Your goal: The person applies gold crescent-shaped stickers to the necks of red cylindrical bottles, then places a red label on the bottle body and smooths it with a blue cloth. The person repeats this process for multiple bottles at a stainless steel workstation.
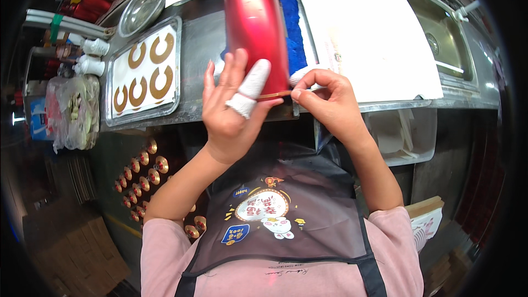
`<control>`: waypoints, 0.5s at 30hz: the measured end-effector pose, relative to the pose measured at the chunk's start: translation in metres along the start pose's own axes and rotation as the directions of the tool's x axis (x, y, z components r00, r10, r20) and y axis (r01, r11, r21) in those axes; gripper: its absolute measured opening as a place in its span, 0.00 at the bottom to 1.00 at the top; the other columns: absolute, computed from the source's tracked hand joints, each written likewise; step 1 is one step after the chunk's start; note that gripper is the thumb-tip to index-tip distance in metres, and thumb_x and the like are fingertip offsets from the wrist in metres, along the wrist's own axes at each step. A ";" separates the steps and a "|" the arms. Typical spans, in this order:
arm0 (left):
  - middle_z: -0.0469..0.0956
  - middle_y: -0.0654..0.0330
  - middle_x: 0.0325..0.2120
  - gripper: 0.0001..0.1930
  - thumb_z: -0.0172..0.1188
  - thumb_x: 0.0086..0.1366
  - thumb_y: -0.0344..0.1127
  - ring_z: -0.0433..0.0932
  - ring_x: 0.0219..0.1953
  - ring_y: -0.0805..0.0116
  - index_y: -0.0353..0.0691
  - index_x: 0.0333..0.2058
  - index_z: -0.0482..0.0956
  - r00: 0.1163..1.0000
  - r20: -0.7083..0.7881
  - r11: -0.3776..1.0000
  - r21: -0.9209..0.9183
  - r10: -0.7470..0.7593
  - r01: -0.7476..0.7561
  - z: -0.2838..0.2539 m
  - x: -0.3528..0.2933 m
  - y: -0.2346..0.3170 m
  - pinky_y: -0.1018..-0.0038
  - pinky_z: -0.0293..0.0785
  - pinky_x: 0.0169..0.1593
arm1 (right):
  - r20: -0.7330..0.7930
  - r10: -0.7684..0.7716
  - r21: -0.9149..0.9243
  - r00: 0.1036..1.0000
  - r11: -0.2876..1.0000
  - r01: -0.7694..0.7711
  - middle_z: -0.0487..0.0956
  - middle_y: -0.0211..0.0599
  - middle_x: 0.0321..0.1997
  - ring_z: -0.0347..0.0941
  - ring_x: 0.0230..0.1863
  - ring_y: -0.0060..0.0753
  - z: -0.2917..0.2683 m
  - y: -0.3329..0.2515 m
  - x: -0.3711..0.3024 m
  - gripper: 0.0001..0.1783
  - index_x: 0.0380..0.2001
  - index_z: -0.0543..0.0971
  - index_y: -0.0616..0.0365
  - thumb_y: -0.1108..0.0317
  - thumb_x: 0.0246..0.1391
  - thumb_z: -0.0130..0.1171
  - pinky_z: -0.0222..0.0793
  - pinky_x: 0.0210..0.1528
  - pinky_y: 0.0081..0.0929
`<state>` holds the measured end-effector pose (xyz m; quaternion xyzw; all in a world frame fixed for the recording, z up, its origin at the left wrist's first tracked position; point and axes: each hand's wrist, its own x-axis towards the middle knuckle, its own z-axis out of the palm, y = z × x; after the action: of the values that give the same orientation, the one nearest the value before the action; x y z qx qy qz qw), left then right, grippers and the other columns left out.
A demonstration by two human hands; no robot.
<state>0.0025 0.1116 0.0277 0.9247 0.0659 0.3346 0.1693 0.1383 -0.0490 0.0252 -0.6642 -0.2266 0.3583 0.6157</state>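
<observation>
A shiny red metal bottle (254, 27) lies on the bench with its base toward me and its dark neck away. A thin gold strip (273, 97) runs along the base edge. Against the bottle's left side rests my left hand (231, 104), its fingers spread and its thumb stretched along the base edge. White covers wrap one of its fingers. My right hand (330, 96) is closed in a pinch at the right end of the gold strip, and a white cover shows on a finger there. The underside of the bottle's base is hidden from me.
On the left stand a tray (179, 93) with several gold C-shaped pieces on white backing and a metal bowl (144, 8). A blue cloth (295, 38) lies beside the bottle. White sheets (379, 38) cover the bench to the right, before a sink (456, 38).
</observation>
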 end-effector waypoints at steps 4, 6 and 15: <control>0.75 0.41 0.60 0.34 0.78 0.49 0.31 0.76 0.61 0.45 0.34 0.57 0.80 0.991 -0.018 0.971 -0.205 -0.131 0.124 0.001 -0.013 -0.011 0.46 0.65 0.66 | 0.007 -0.082 -0.026 0.997 0.996 0.082 0.78 0.23 0.34 0.69 0.29 0.06 0.004 -0.001 -0.002 0.05 0.30 0.81 0.61 0.73 0.57 0.67 0.63 0.31 0.09; 0.75 0.41 0.60 0.33 0.78 0.50 0.31 0.77 0.61 0.45 0.34 0.57 0.80 0.981 0.021 0.947 -0.257 -0.193 0.192 -0.002 -0.020 -0.014 0.46 0.65 0.66 | 0.006 -0.041 0.005 0.999 0.999 0.041 0.78 0.23 0.34 0.69 0.29 0.06 0.005 -0.002 -0.002 0.05 0.30 0.81 0.61 0.73 0.57 0.67 0.63 0.31 0.09; 0.78 0.41 0.58 0.22 0.76 0.54 0.32 0.79 0.59 0.49 0.39 0.49 0.86 0.998 0.051 0.995 -0.093 -0.033 0.038 -0.014 -0.038 -0.012 0.40 0.61 0.66 | 0.023 -0.004 0.056 1.000 0.998 0.003 0.78 0.22 0.32 0.69 0.29 0.06 -0.003 -0.003 -0.001 0.04 0.30 0.80 0.61 0.74 0.57 0.66 0.64 0.31 0.10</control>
<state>-0.0358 0.1175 0.0101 0.9223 0.0623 0.3114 0.2202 0.1407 -0.0510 0.0280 -0.6420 -0.2249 0.3712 0.6320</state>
